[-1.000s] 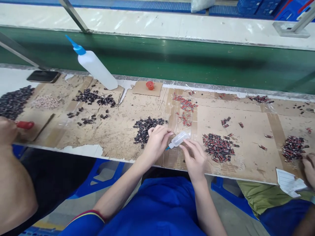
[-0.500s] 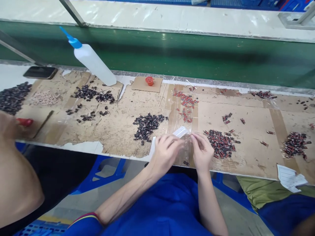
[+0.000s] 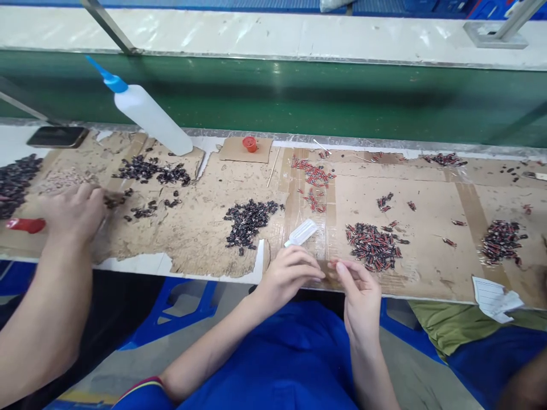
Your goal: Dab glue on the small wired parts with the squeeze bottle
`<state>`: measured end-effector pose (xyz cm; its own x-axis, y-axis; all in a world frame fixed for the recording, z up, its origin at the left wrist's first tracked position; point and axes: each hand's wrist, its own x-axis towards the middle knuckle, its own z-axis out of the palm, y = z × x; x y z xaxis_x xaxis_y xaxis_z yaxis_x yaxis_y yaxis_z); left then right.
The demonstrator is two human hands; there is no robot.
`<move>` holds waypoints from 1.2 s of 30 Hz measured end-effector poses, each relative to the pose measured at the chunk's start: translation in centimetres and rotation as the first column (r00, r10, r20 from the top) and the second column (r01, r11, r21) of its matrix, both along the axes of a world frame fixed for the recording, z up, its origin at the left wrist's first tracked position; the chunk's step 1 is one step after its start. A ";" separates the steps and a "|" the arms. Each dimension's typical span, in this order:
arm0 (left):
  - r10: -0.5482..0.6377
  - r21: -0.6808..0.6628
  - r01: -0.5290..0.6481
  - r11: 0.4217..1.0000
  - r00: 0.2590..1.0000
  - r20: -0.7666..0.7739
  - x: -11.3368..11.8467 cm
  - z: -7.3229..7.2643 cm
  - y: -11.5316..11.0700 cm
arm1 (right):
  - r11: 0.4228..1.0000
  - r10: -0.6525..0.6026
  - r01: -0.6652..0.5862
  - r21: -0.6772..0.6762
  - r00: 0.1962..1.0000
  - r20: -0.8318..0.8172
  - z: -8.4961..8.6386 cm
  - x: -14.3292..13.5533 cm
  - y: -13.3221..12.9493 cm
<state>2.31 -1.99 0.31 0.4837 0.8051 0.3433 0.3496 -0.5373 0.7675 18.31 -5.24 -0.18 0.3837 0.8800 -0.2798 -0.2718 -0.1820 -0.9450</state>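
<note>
My left hand (image 3: 287, 275) is at the front edge of the cardboard-covered bench (image 3: 205, 228), its fingers pressed together; whatever they may hold is too small to make out. Close on its right, my right hand (image 3: 358, 285) has thumb and fingertips pinched on something tiny that I cannot identify. Just beyond my left hand lies a small white tube (image 3: 301, 232). Black parts form a pile (image 3: 250, 222) to the left, and red-and-black parts form another (image 3: 374, 246) beyond my right hand. Loose red parts (image 3: 315, 172) are scattered farther back.
A white bottle with a blue nozzle (image 3: 151, 118) stands tilted at the back left, near a red cap (image 3: 249, 144) on cardboard. Another person's hand (image 3: 74, 213) reaches over the left side, beside a red tool (image 3: 25, 225). Torn paper (image 3: 496, 299) hangs at the front right edge.
Both my hands have come nearer the bench's front edge, off the white tube, which now shows whole. The other person's hand has moved right, onto the small parts.
</note>
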 end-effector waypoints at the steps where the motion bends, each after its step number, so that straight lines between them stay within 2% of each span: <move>1: 0.056 -0.069 -0.047 0.997 0.990 0.130 -0.1 0.1 0.0 | 0.999 0.041 -0.041 -0.007 0.996 -0.082 0.5 -0.5 -0.1; 3: 0.157 -0.189 -0.094 0.977 0.921 0.358 -0.2 0.3 -0.1 | 0.990 0.134 -0.142 -0.020 0.964 -0.231 1.6 -1.3 -0.2; 5: 0.202 -0.265 -0.062 0.962 0.817 0.540 -0.1 0.1 -0.2 | 0.969 0.222 -0.244 -0.025 0.914 -0.339 2.7 -1.8 -0.1; 7: 0.207 -0.308 0.007 0.951 0.727 0.654 0.1 -0.1 -0.2 | 0.950 0.279 -0.311 -0.019 0.875 -0.395 3.7 -2.1 -0.1; 9: 0.192 -0.323 0.063 0.944 0.691 0.697 0.1 -0.2 -0.2 | 0.943 0.299 -0.332 -0.009 0.863 -0.408 4.2 -2.3 -0.1; 14: 0.132 -0.265 0.063 0.962 0.741 0.659 -0.5 0.1 -0.1 | 0.948 0.302 -0.318 0.013 0.884 -0.356 4.3 -2.5 -0.1; 18: 0.115 -0.211 0.024 0.977 0.775 0.621 -0.8 0.4 -0.2 | 0.954 0.297 -0.298 0.028 0.926 -0.232 3.9 -2.6 -0.2; 23: 0.195 -0.252 -0.046 0.967 0.767 0.611 -0.5 0.6 -0.5 | 0.978 0.194 -0.190 0.087 0.980 -0.042 3.8 -3.3 -0.5; 27: 0.280 -0.291 -0.120 0.949 0.747 0.603 -0.4 0.7 -0.8 | 0.980 0.107 -0.120 0.160 0.990 0.088 3.5 -4.1 -0.8; 31: 0.287 -0.252 -0.173 0.952 0.790 0.542 -0.5 0.9 -0.8 | 0.974 0.052 -0.094 0.208 0.979 0.197 2.9 -4.5 -0.8; 36: 0.290 -0.203 -0.217 0.955 0.827 0.481 -0.6 1.2 -0.6 | 0.953 -0.016 -0.060 0.296 0.969 0.247 2.1 -4.6 -0.6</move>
